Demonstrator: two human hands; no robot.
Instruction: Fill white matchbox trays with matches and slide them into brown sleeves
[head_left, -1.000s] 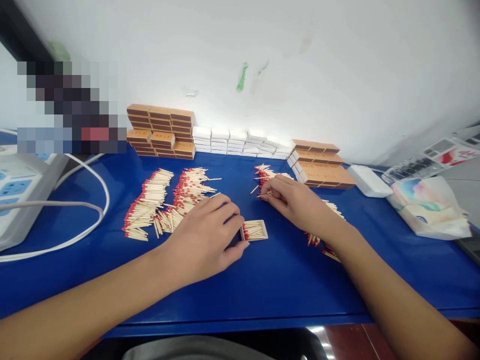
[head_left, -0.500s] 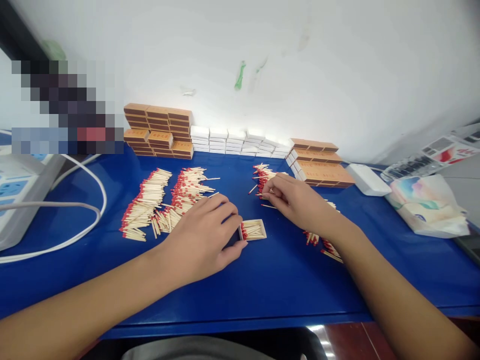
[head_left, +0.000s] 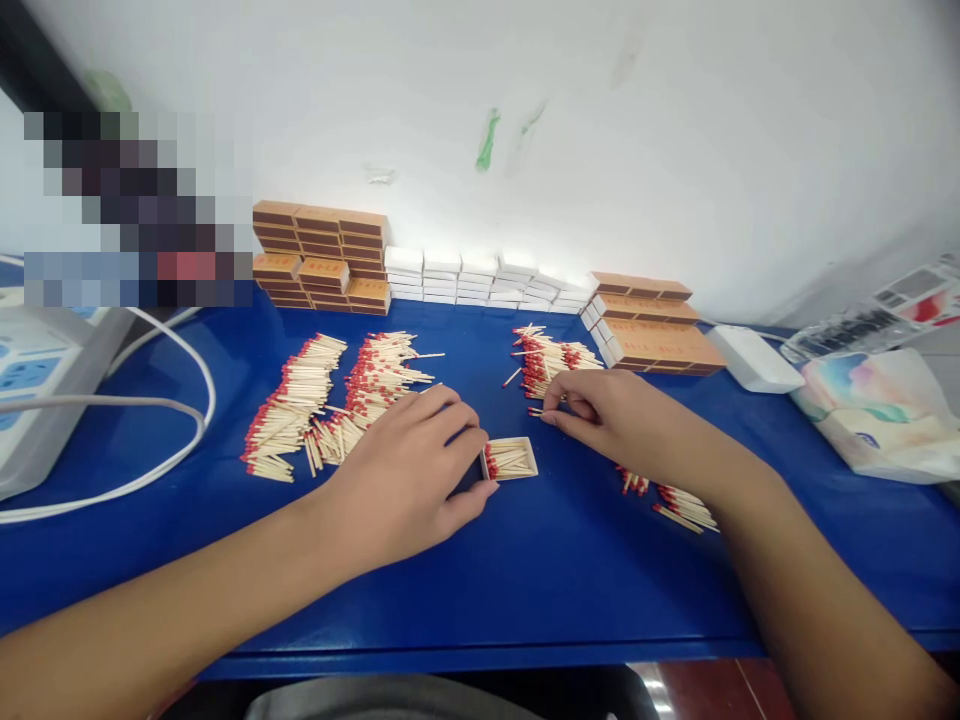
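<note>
A small white matchbox tray (head_left: 535, 459) holds red-headed matches and lies on the blue table. My left hand (head_left: 409, 465) grips its left end, thumb at the near corner and forefinger at the far one. My right hand (head_left: 600, 410) is closed in a pinch at the near edge of the right match pile (head_left: 547, 362). A single match (head_left: 535, 411) sticks out at its fingertips. More loose matches (head_left: 684, 508) lie beyond my right wrist, partly hidden by it. Two match heaps spread left of the tray, a left one (head_left: 296, 400) and a nearer one (head_left: 382, 375).
Brown matchboxes (head_left: 322, 255) stand stacked by the wall, with white trays (head_left: 480, 278) in rows beside them and more brown boxes (head_left: 652, 335) at right. A white block (head_left: 754, 360) and tissue pack (head_left: 874, 410) lie far right. A power strip (head_left: 52, 390) and white cable (head_left: 210, 400) are left.
My right hand has drawn slightly back toward me from the match pile, down to a single match at its near edge. My left hand stays on the tray. The view has shifted a little.
</note>
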